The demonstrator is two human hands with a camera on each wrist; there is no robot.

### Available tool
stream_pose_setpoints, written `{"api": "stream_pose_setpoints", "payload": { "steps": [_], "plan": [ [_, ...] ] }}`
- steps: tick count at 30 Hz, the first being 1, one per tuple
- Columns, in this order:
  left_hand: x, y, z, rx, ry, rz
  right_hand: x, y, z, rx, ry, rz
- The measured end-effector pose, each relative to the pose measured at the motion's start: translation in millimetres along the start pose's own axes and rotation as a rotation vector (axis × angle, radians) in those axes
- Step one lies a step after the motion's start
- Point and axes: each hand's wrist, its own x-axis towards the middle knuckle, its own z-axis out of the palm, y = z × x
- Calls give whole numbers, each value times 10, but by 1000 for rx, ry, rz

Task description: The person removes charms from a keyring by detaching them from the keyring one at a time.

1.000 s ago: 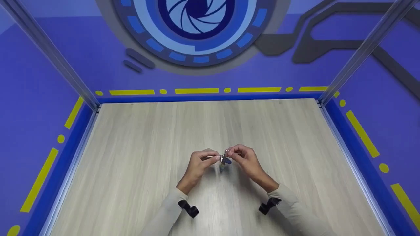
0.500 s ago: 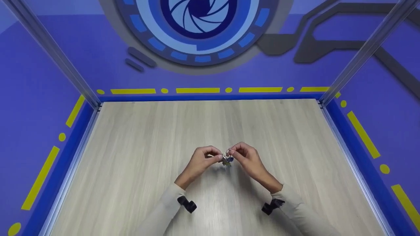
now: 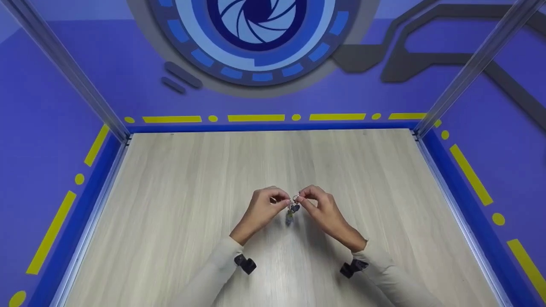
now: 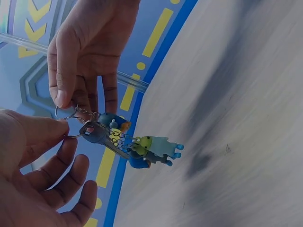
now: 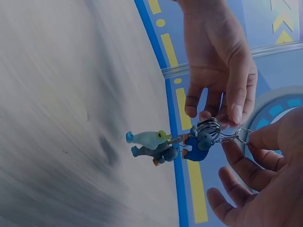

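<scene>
Both hands hold a bunch of keyrings above the table, thumb against fingers on each side. My left hand [image 3: 265, 211] pinches one metal ring near a key [image 4: 96, 132] with a dark head. A second ring [image 5: 244, 136] is between the thumb and fingers of my right hand [image 3: 326, 213]. From the rings, small figurine charms hang on chains: a blue one [image 5: 196, 149], a pale green-blue one [image 4: 162, 146] and a darker grey-blue one [image 5: 163, 153]. In the head view the charms [image 3: 290, 215] dangle between the hands. Fingertips partly hide where the rings join.
A light wood-grain table [image 3: 192, 179] lies under the hands. Blue printed panels [image 3: 273, 102] with yellow dashes stand at the back and sides, with metal posts [image 3: 477, 64] at the corners. Black wrist cameras [image 3: 245, 264] sit on both sleeves.
Over the second, my left hand has moved slightly up and right. The charms swung up toward the right, and now hang lower again. A ring shows more plainly between the fingertips.
</scene>
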Motion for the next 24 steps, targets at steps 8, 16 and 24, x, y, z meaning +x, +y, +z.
{"api": "stream_pose_setpoints", "payload": {
  "steps": [8,16,24],
  "plan": [
    [-51,-50,9,-40,101,-9,-23,63,27,-26,32,-23],
    [-90,-89,42,-164,127,-55,-46,94,52,149,42,25],
    [-91,-38,10,-92,56,-50,-34,74,47,161,55,-6]
  ]
}}
